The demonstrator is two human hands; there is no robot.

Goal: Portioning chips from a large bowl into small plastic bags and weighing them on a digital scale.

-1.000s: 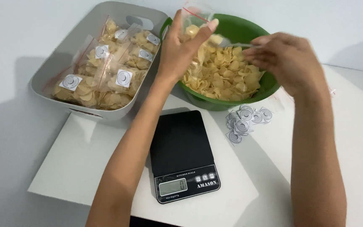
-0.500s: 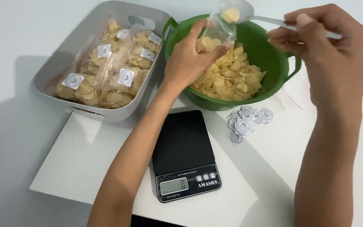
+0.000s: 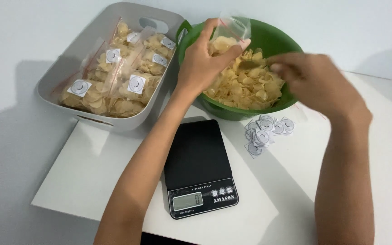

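Left hand (image 3: 203, 63) closed around a small clear plastic bag (image 3: 228, 32), held mouth-up over the near-left rim of the green bowl (image 3: 291, 47); a few pale chips visible inside. Right hand (image 3: 316, 84) blurred, low over the heap of chips (image 3: 246, 84) — fingers curled, grip and contents not discernible. Bag likely feather-light, limp and slippery; best pinched at the mouth edge, not squeezed, since the chips look brittle. Grey tub (image 3: 69, 59) of filled, labelled bags just beside the bowl on the left. Black kitchen scale (image 3: 198, 163) bare, near the front edge of the white board (image 3: 96, 172) — open room there. Loose round labels (image 3: 266, 129) just beside the bowl.
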